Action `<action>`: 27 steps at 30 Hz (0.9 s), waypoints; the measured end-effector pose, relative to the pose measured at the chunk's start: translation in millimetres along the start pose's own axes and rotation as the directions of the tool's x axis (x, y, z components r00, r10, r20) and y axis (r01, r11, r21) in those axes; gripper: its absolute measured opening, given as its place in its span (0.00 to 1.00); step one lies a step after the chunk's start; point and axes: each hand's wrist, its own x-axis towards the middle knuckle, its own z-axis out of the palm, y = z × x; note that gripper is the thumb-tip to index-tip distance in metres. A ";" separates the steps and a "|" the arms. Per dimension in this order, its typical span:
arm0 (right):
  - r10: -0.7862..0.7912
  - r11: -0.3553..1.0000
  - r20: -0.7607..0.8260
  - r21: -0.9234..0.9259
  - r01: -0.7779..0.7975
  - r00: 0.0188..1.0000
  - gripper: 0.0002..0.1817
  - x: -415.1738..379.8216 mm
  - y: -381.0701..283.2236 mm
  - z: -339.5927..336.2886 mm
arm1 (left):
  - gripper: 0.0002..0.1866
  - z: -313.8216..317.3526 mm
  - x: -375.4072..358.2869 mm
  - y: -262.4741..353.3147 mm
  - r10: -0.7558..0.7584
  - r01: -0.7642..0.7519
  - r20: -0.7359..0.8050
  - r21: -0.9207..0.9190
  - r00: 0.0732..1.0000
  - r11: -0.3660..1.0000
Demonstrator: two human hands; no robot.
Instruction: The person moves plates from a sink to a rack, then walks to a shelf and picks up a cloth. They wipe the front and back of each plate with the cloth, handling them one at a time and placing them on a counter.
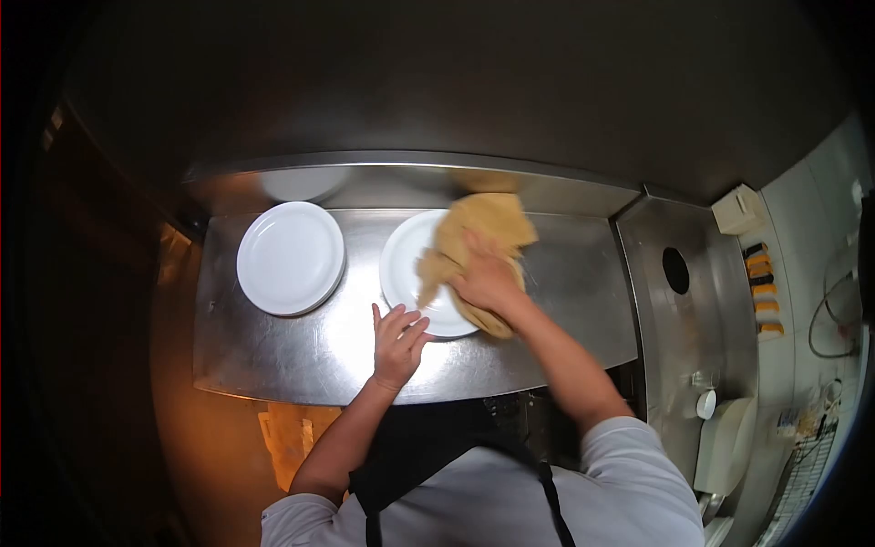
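Observation:
A white plate [406, 260] lies in the middle of the steel counter, its right part covered by a yellow-tan cloth [497, 219]. My right hand [486, 278] presses the cloth onto the plate, its fingers slightly blurred and partly sunk in the folds. At the plate's lower left rim is my left hand [398, 345], fingers spread, the fingertips touching or very near the edge. Further left stands a stack of white plates [291, 258]; how many lie in it is hard to see.
The steel counter [337, 365] has a raised back ledge [565, 196]. To the right is another steel surface with a dark round hole [675, 271]. Several yellow-and-black handles [764, 290] line the tiled wall, near a small white cup [705, 404].

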 end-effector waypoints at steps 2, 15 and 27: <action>0.011 0.960 0.038 0.280 -0.021 0.999 0.46 22.2 -39.3 2.2 | 0.17 4.8 -4.1 1.5 -0.050 0.048 -0.046 -0.046 0.998 0.998; -0.038 0.985 0.087 -0.165 0.052 0.996 0.44 -11.0 21.0 -24.9 | 0.59 -16.5 13.3 8.0 -0.479 0.505 0.160 -0.240 0.863 0.829; -0.517 0.758 0.171 0.547 0.355 0.838 0.42 -50.8 -56.4 -12.7 | 0.47 15.6 -19.0 -25.3 -0.388 0.361 0.052 -0.501 0.920 0.786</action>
